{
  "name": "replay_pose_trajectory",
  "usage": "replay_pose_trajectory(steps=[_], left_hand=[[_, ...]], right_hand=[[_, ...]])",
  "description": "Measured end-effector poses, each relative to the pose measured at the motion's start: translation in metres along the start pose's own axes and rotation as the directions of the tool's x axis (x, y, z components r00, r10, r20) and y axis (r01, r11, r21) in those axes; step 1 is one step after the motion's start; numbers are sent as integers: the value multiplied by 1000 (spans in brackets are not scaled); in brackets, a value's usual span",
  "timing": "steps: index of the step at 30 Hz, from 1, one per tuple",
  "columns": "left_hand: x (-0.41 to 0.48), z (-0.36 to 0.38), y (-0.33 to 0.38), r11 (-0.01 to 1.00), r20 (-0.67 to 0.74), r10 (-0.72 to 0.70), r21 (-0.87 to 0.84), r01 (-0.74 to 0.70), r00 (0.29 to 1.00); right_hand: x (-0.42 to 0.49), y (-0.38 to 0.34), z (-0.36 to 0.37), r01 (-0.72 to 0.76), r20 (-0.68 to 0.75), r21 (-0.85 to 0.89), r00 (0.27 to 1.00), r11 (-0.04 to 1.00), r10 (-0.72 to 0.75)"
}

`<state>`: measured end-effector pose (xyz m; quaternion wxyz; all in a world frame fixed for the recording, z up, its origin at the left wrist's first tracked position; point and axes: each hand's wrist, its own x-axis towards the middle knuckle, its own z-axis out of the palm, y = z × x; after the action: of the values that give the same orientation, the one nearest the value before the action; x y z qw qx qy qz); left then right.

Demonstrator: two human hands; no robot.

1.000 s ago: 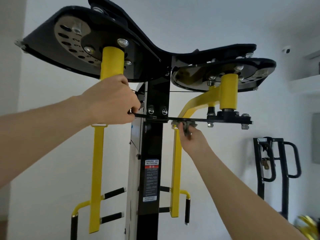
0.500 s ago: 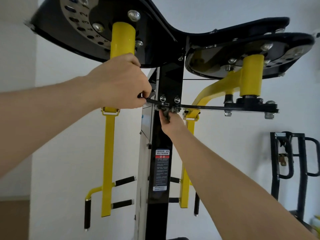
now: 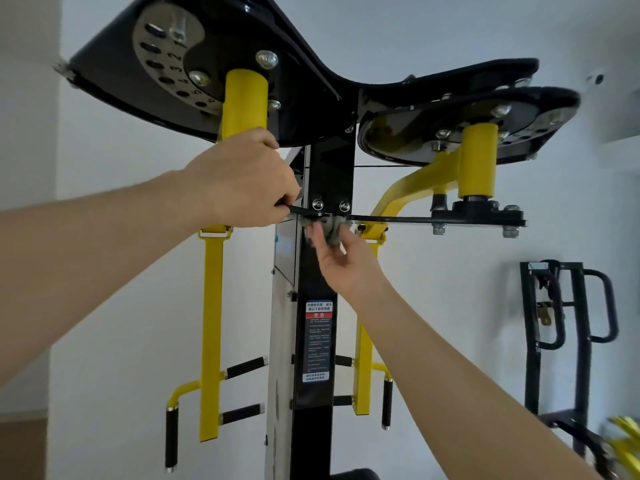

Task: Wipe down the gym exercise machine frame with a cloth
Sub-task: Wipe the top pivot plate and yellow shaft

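Pinching a crumpled grey cloth (image 3: 329, 232) with the right hand (image 3: 341, 259), thumb and fingertips curling round the soft wad and pressing it up under the thin flat black bar (image 3: 398, 220), in front of the glossy black square upright (image 3: 317, 275). Gripping that same bar with the left hand (image 3: 242, 183), fingers curling tightly round its narrow edge, just left of the cloth and directly below a smooth round yellow tube (image 3: 245, 102) and a dark curved plate (image 3: 114, 76) bearing a perforated metal disc (image 3: 157, 32).
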<state>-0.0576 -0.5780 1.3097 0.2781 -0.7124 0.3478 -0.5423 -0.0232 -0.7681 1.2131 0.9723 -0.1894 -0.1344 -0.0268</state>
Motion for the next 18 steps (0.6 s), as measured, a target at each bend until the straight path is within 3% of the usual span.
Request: replay_pose_trajectory(steps=[7, 9, 12, 14, 16, 18], left_hand=[[-2, -2, 2, 1000, -24, -7, 27, 7, 1000], [-2, -2, 4, 999, -21, -5, 46, 6, 1000], [0, 0, 8, 995, 10, -10, 95, 9, 1000], [2, 0, 10, 991, 18, -28, 129, 25, 999], [3, 0, 15, 988, 27, -45, 152, 40, 999], [4, 0, 21, 988, 48, -58, 148, 51, 997]], right_hand=[[-8, 38, 21, -139, 51, 11, 989, 990, 138], [-9, 26, 14, -107, 61, -11, 992, 994, 107], [-9, -6, 6, 18, -39, 8, 999, 1000, -18], [-6, -28, 2, 102, -99, -114, 989, 988, -114], [5, -47, -5, 111, -157, -21, 981, 994, -113], [8, -59, -8, 207, -182, -135, 956, 969, -229]])
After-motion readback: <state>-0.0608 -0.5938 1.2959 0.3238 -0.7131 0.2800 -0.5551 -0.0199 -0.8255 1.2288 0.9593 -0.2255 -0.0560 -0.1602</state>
